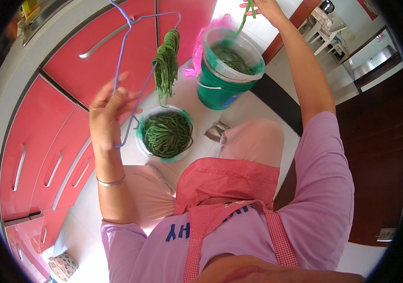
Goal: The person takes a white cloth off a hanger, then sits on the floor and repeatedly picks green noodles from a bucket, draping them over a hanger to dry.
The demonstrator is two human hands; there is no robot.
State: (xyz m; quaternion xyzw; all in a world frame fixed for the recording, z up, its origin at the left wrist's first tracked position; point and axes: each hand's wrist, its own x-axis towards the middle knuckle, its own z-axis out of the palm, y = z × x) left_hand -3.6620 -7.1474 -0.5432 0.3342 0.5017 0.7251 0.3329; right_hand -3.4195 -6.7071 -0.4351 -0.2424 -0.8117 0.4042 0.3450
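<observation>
My left hand (107,109) grips a purple hanger (120,58) by one side and holds it up. Over the hanger's far part hangs a thick bunch of limp green yardlong beans (166,63). At the top edge, partly cut off by the picture, my right hand (267,10) pinches a few long green beans (246,16) that dangle above a colander (258,44). More beans (231,58) lie inside that colander, which sits on a green bucket (212,97). On the floor between, a green and white basket (140,145) holds a heaped coil of beans (167,134).
Red cabinets (63,141) with metal handles line the left side under a counter (13,56). A pink plastic bag (201,44) lies behind the bucket. A dark wooden door (371,169) stands at the right. A patterned container (63,265) is at lower left.
</observation>
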